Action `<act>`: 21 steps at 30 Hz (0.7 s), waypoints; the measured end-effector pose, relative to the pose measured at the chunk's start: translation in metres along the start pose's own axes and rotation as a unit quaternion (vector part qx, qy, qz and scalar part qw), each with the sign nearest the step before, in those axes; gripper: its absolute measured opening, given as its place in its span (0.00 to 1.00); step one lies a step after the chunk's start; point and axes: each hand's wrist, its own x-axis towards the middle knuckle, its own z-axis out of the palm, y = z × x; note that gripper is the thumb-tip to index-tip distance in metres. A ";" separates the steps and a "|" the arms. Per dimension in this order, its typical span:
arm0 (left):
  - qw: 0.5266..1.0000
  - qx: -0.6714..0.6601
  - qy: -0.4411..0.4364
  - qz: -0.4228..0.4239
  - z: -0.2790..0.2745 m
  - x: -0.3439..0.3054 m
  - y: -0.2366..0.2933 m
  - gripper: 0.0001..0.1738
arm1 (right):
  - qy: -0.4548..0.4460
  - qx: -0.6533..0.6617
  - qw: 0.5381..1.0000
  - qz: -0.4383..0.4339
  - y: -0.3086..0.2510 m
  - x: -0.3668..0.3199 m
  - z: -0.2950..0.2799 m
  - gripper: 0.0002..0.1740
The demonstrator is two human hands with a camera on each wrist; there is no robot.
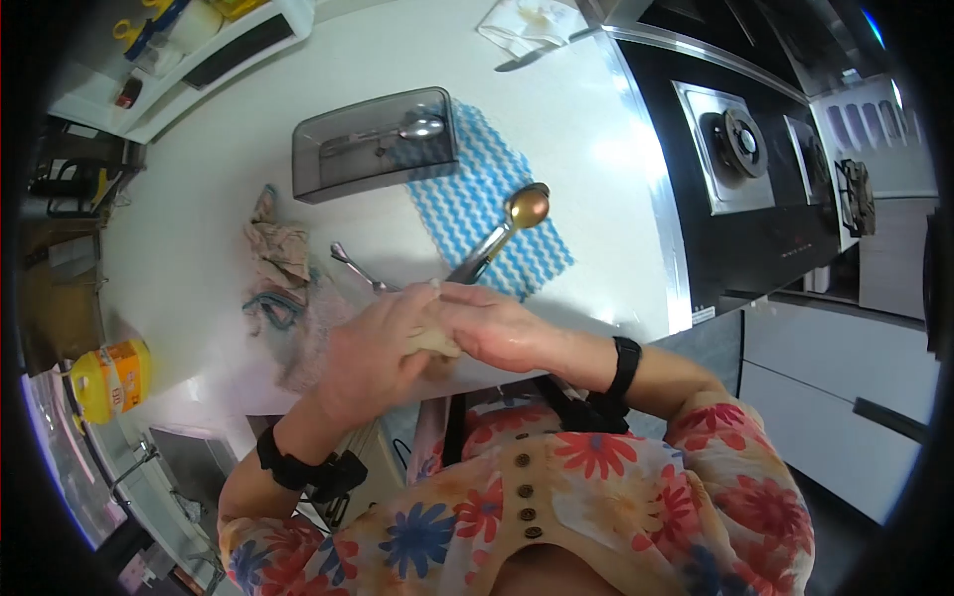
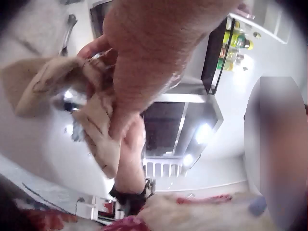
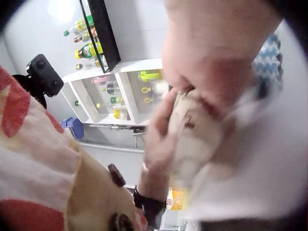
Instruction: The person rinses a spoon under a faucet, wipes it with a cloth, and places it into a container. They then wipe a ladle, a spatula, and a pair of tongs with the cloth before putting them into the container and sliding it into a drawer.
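Note:
Both hands meet at the counter's front edge around a beige cloth (image 2: 98, 139) with dark markings. My left hand (image 1: 368, 348) grips it from one side, and my right hand (image 1: 497, 333) holds it from the other. In the right wrist view the cloth (image 3: 195, 130) is bunched between the hands; whatever it may wrap is hidden. Just beyond the fingers lies a metal utensil (image 1: 360, 266), its near end close to the left hand. Large spoons with a golden bowl (image 1: 529, 208) on top rest on a blue-and-white wavy cloth (image 1: 487, 149), handles pointing towards the hands.
A smoky clear box (image 1: 373, 184) containing metal spoons stands farther back, overlapping the wavy cloth. Crumpled cloths (image 1: 278, 253) lie to the left. A yellow jug (image 1: 111, 380) is at the far left, a black cooktop (image 1: 715, 233) at the right, and a white cloth (image 1: 532, 25) at the back.

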 end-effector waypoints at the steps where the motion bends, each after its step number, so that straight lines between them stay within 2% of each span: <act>1: 0.999 -0.041 0.013 -0.014 0.000 -0.004 -0.002 0.26 | -0.061 -0.094 0.993 -0.030 0.002 0.001 -0.002 0.23; 2: 0.999 -0.046 0.015 -0.011 -0.004 -0.009 -0.006 0.26 | -0.123 -0.188 0.973 -0.057 0.002 0.002 -0.003 0.24; 4: 1.000 0.000 0.011 -0.002 -0.021 -0.025 -0.017 0.28 | -0.151 -0.221 0.960 -0.079 -0.015 -0.010 0.000 0.21; 5: 0.998 0.022 0.054 0.010 -0.029 -0.034 -0.030 0.28 | -0.111 -0.346 0.921 -0.138 -0.024 -0.013 -0.008 0.18; 6: 0.994 0.045 0.097 0.021 -0.037 -0.042 -0.042 0.28 | -0.072 -0.463 0.862 -0.194 -0.034 -0.017 -0.016 0.16; 8: 0.987 0.043 0.106 -0.110 -0.057 -0.056 -0.050 0.28 | 0.025 -0.539 0.816 -0.206 -0.066 -0.025 -0.024 0.12; 9: 0.987 0.042 0.108 -0.114 -0.061 -0.060 -0.059 0.28 | 0.022 -0.541 0.816 -0.203 -0.075 -0.025 -0.029 0.12; 10: 0.974 0.109 0.091 -0.177 -0.066 -0.063 -0.067 0.27 | 0.048 -0.665 0.709 -0.230 -0.082 -0.025 -0.035 0.12; 11: 0.952 0.176 0.072 -0.239 -0.069 -0.064 -0.073 0.25 | 0.072 -0.769 0.583 -0.252 -0.083 -0.023 -0.036 0.12; 12: 0.950 0.178 0.075 -0.244 -0.069 -0.064 -0.073 0.25 | 0.067 -0.769 0.583 -0.254 -0.077 -0.019 -0.036 0.12; 14: 0.917 0.343 0.179 -0.091 -0.061 -0.059 -0.071 0.20 | 0.026 -0.816 0.490 -0.306 -0.061 -0.010 -0.038 0.13; 15: 0.916 0.345 0.180 -0.097 -0.055 -0.056 -0.071 0.20 | 0.019 -0.835 0.468 -0.290 -0.055 -0.006 -0.036 0.14; 16: 0.943 0.278 0.174 -0.052 -0.047 -0.051 -0.071 0.18 | 0.013 -0.835 0.467 -0.290 -0.051 -0.002 -0.035 0.14; 17: 0.963 0.210 0.168 -0.006 -0.039 -0.045 -0.070 0.16 | 0.028 -0.853 0.438 -0.281 -0.049 0.001 -0.035 0.14; 18: 0.968 0.218 0.124 0.000 -0.029 -0.036 -0.067 0.14 | 0.046 -0.870 0.408 -0.273 -0.047 0.004 -0.034 0.14; 19: 0.971 0.226 0.079 0.007 -0.019 -0.026 -0.066 0.12 | 0.041 -0.871 0.406 -0.274 -0.046 0.005 -0.032 0.14; 21: 0.962 0.264 0.071 0.029 0.005 -0.006 -0.077 0.12 | 0.056 -0.885 0.396 -0.239 -0.048 0.006 -0.029 0.13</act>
